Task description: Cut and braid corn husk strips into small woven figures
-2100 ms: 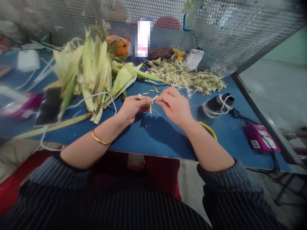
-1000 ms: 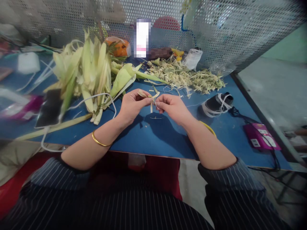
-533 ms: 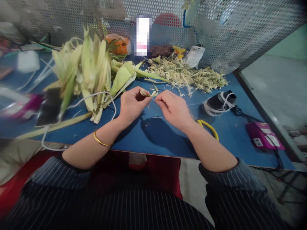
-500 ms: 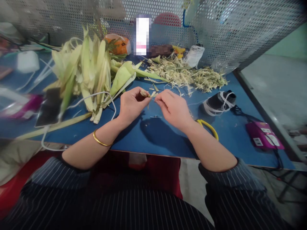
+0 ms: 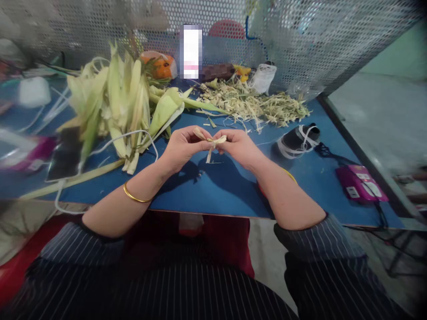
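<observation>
My left hand (image 5: 183, 149) is closed in a pinch on a small piece of pale corn husk (image 5: 220, 140), bent and gathered at its middle. Against it from the other side, my right hand (image 5: 238, 146) pinches the same piece, its fingertips touching those of the left. One narrow end of the husk hangs down between the hands. A thin thread runs from near my right hand toward a dark spool (image 5: 298, 140) wound with white thread. Beyond my left hand lies a large bunch of green-yellow corn husks (image 5: 126, 102).
A heap of shredded husk (image 5: 247, 104) lies at the back of the blue table (image 5: 213, 195). A purple power socket (image 5: 362, 184) stands at right, a phone (image 5: 65, 153) with a white cable at left. A perforated metal screen (image 5: 293, 40) closes the far side.
My right hand has closed in on my left, so the fingertips now meet at the husk. More of the husk shows, with one end hanging down. The view has shifted slightly.
</observation>
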`<state>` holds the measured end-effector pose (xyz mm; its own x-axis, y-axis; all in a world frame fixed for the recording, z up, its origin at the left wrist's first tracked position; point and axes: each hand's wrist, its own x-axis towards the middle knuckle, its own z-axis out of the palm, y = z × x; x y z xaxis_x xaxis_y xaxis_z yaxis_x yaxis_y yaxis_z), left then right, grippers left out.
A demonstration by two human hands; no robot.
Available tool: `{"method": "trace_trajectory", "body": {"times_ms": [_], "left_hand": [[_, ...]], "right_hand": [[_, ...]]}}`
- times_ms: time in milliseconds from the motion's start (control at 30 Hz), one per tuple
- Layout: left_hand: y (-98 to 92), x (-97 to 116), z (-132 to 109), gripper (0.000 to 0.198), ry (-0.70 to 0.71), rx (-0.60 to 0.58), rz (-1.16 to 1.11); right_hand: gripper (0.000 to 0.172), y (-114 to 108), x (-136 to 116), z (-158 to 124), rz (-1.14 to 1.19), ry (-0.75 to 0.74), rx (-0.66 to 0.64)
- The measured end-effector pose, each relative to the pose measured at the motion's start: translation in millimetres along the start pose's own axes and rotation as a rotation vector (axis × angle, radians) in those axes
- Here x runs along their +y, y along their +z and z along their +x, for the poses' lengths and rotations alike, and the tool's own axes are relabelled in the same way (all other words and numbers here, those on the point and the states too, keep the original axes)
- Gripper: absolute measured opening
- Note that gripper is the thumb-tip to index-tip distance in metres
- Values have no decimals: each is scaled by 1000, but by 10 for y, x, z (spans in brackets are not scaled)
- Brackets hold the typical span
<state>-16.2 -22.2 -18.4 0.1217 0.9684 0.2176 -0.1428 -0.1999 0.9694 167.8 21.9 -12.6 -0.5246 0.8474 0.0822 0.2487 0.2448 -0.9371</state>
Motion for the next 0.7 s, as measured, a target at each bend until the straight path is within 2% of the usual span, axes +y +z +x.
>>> {"method": "trace_trajectory", "body": {"times_ms": [133,233,300,467,700], "left_hand": [[-23,-74,62,22,138,177,108],[-20,-78,65,15,217,264,255],[-6,-66,48,12,267,300,351],[36,-54,3,9,315,309,499],[37,-75,2,7,302,272,519]], "right_hand": [[19,68,19,-24,-168,-80,114],[15,111,-27,-76,-386,-266,228],[14,133,-73,-118,-509,-380,256],[18,149,-137,-169,-659,-503,281],[17,149,-120,-158,-595,-492,262]]}}
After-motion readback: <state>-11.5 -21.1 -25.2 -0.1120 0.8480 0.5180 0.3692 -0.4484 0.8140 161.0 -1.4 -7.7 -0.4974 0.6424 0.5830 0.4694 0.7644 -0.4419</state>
